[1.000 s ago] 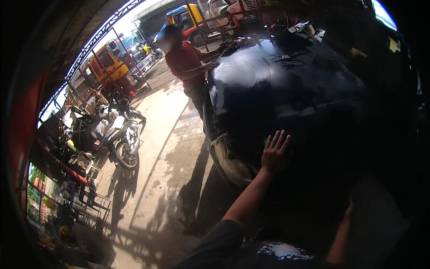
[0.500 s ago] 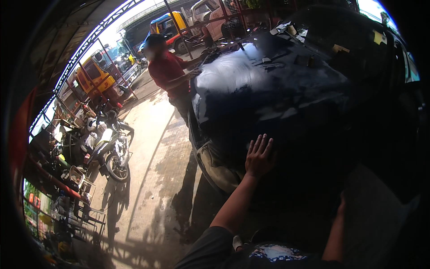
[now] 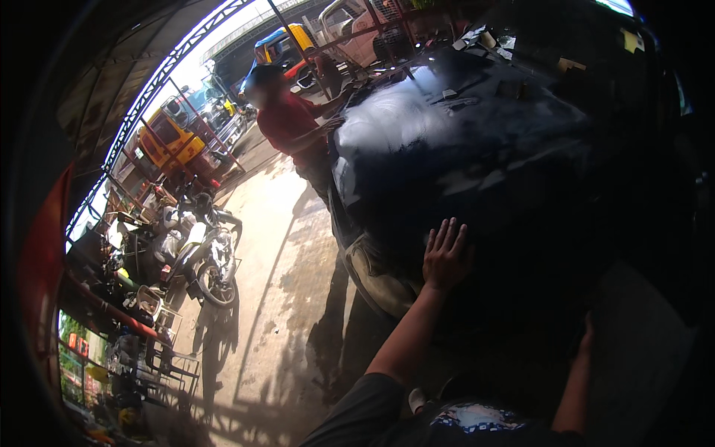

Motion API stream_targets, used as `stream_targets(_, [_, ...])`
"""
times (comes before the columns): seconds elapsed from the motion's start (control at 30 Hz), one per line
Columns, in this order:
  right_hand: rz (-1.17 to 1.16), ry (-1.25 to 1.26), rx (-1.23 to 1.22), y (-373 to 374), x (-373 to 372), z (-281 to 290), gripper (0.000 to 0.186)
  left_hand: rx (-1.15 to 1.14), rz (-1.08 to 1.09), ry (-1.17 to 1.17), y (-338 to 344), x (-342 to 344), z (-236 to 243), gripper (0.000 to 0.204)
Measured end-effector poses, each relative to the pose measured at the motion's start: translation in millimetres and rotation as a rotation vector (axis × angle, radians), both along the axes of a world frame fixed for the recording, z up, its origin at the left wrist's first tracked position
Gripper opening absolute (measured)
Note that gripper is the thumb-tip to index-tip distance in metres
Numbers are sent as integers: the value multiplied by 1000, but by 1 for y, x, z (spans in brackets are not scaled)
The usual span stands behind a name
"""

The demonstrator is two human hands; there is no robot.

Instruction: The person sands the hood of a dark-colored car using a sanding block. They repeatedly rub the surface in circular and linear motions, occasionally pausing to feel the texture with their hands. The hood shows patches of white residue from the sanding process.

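Note:
My left hand [image 3: 447, 257] lies flat on the near edge of a dark car hood [image 3: 402, 190], its fingers stretched out and pointing away from me. Pale, dusty smears cover the sunlit far-left part of the hood. A small block [image 3: 449, 94] rests among those smears. Lower right, my right hand [image 3: 586, 335] hangs in deep shadow beside the car; its fingers are hidden in the dark. Below my left hand, the headlight [image 3: 372, 272] shows at the hood's front corner.
A person in a red shirt [image 3: 290, 123] stands at the hood's far-left side, hands on it. On the left, a motorcycle [image 3: 212, 261] is parked on the concrete floor [image 3: 275, 253]. Paper scraps [image 3: 488, 41] lie near the windshield. Yellow vehicles [image 3: 167, 138] stand beyond.
The whole view has shifted, so the car, person and motorcycle appear slightly farther right. My left hand stays flat on the hood, and my right hand remains low in shadow.

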State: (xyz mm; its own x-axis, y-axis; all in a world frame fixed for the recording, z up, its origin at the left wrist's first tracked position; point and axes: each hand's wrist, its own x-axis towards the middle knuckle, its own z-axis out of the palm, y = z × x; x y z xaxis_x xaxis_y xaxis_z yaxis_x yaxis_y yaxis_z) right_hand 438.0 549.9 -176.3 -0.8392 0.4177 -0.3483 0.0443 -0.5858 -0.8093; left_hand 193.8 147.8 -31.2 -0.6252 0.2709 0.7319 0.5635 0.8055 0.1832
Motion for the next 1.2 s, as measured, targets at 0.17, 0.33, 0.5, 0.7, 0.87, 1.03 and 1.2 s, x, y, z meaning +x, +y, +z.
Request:
stream_targets(0.17, [7, -39, -39, 6, 1, -4, 92, -3, 10, 10, 0, -1, 0, 50])
stream_targets(0.33, [8, -81, -12, 5, 1, -3, 99, 10, -6, 18, -1, -2, -2, 49])
stream_targets(0.5, [30, -138, 66, 4, 1, 3, 106, -3, -1, 25, -2, -1, -5, 49])
stream_targets(0.7, [-19, 35, -35, -1, 11, 8, 102, 23, 2, 39, 0, -2, -3, 48])
stream_targets(0.87, [-162, 67, 298, -17, 23, 8, 87, 38, -7, -4, -2, 1, -1, 47])
stream_targets(1.03, [-481, -419, -67, -31, 25, 16, 70, 21, -34, -38, -5, 6, 4, 50])
stream_targets(1.2, [-259, -24, 76, -36, 22, 28, 65, 3, -35, -37, -6, 7, 4, 52])
